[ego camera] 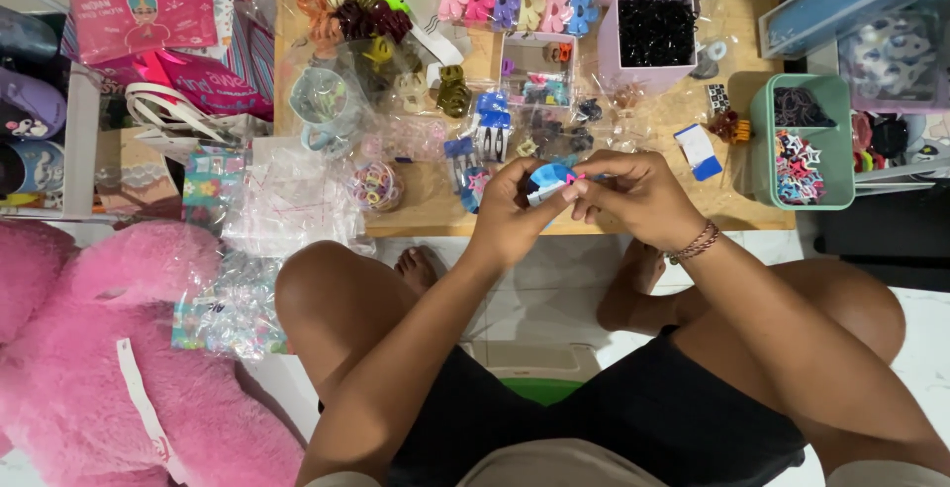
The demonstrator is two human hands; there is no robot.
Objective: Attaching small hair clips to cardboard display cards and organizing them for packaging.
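Both my hands meet above the front edge of a low wooden table [435, 212]. My left hand [510, 215] grips a small blue and white hair accessory card [547, 176] from the left. My right hand [638, 195], with a beaded bracelet on its wrist, pinches the same item from the right with its fingertips. Most of the item is hidden by my fingers. My bare knees and feet lie below the table.
The table holds several hair clips [356, 17], clear bags [297, 195], a box of black hair ties [653, 32], a green bin [804, 141] of star clips and a blue and white card [699, 148]. A pink plush toy [119, 368] lies at my left.
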